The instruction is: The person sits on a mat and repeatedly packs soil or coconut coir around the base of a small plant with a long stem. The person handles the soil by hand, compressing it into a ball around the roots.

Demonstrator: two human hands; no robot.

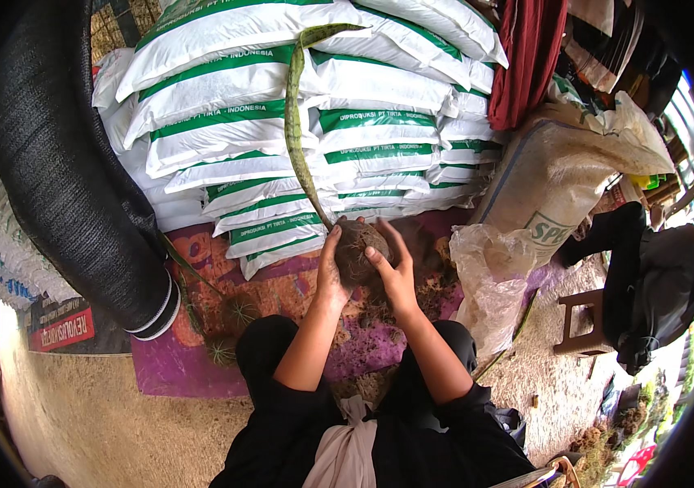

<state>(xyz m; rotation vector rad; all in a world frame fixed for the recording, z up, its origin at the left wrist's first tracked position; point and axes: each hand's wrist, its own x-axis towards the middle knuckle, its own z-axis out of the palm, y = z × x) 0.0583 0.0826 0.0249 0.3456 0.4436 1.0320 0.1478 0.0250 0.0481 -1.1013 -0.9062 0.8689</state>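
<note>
Between my two hands is a rounded, brown, fibrous root ball (356, 253), held above a purple and orange mat (194, 369). A long, mottled green snake plant leaf (295, 131) rises from behind it and bends over at its tip. My left hand (330, 268) cups the ball's left side. On the right side, my right hand (397, 268) grips it with the thumb on top and the fingers spread around the edge. Dark loose soil (432, 293) lies scattered on the mat below. Two small spiky plants in brown balls (240, 311) rest to the left.
Stacked white and green sacks (377, 128) stand in front. A large black roll of netting (54, 165) leans at the left. A woven sack (542, 177) and a crumpled clear plastic bag (493, 280) are at the right, near a brown stool (585, 323) and a person's dark-clothed limb.
</note>
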